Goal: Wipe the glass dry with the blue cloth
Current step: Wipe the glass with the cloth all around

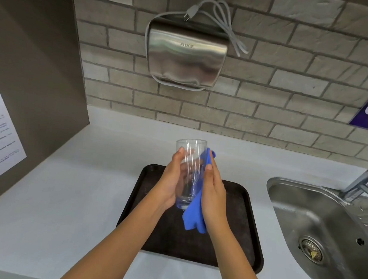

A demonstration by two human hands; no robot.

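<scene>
A tall clear glass [190, 160] is held upright in the air above a dark tray [240, 232], its mouth pointing up. My left hand [171, 182] wraps its left side, fingers curled behind it. My right hand [213, 194] presses a blue cloth [193, 216] flat against the glass's right side. The cloth shows above my fingertips and hangs in a fold below my palm, past the base of the glass.
The tray lies on a white counter [59, 206]. A steel sink [326, 234] with a tap [363, 181] sits to the right. On the brick wall behind hangs a steel hand dryer [186, 56] with a loose cord. A dark panel with a paper notice stands at left.
</scene>
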